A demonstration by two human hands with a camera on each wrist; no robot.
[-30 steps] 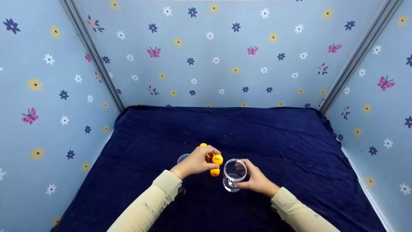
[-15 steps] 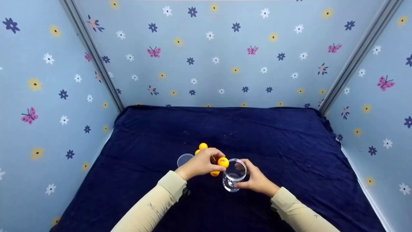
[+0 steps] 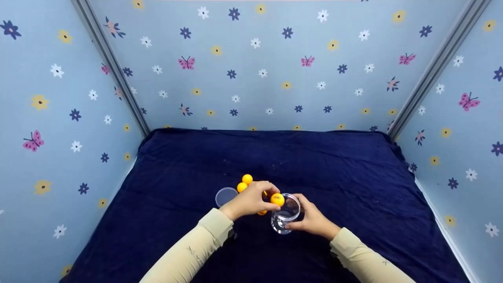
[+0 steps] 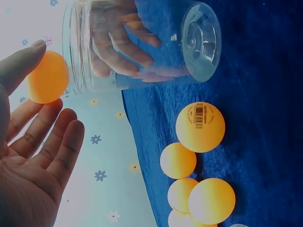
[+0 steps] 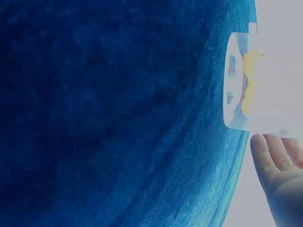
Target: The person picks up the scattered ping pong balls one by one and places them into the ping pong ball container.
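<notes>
My left hand (image 3: 251,201) pinches an orange ping-pong ball (image 3: 277,200) between thumb and fingertips, right at the rim of a clear plastic jar (image 3: 280,225). The jar stands upright on the cloth, its mouth uncovered. My right hand (image 3: 314,221) grips its side, thumb in front and fingers behind. In the left wrist view, the held ball (image 4: 49,77) is beside the jar's mouth, and no ball shows inside the jar (image 4: 161,80). Several more orange balls (image 3: 247,179) lie on the cloth, partly hidden beneath my left hand.
A round clear lid (image 3: 226,197) lies flat to the left of the balls, partly behind my left wrist. Dark blue cloth (image 3: 334,165) covers the table. Flower-patterned walls (image 3: 259,59) enclose it at the back and both sides.
My left hand has carried the pinched ball rightward to the jar's rim, uncovering more of the lid and the balls behind it. My right hand and the jar have stayed nearly still.
</notes>
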